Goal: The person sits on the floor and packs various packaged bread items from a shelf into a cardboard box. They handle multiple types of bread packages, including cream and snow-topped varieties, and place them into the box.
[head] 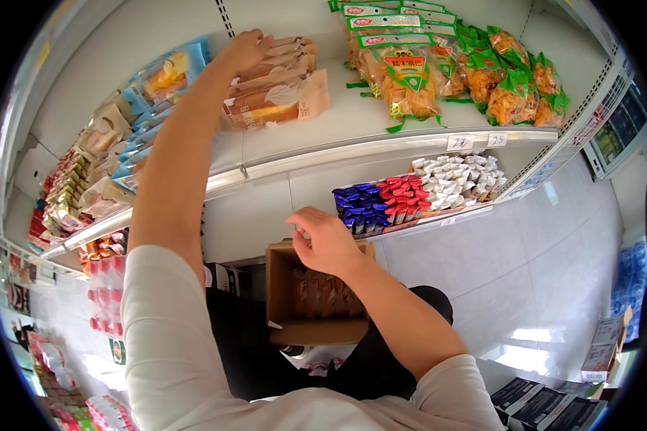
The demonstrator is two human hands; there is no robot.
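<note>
My left hand (246, 49) reaches up onto the upper shelf, at the back end of a row of brown bread packets (269, 102). Its fingers are bent beside the rear packets; whether they grip one is hidden. Over the open cardboard box (318, 332) between my knees hovers my right hand (323, 242), thumb and fingers apart with nothing in them. Several brown-wrapped packets (323, 293) lie inside that box. Left of the brown row, partly behind my left forearm, are blue bread packets (164, 81).
Green-topped rice cracker bags (410, 81) fill the shelf's right part, above a metal shelf edge (323, 153) with price tags. Blue, red and white wrapped snacks (404, 196) sit lower down. Pink-capped bottles (106, 296) stand left; dark cartons (544, 404) lie at lower right.
</note>
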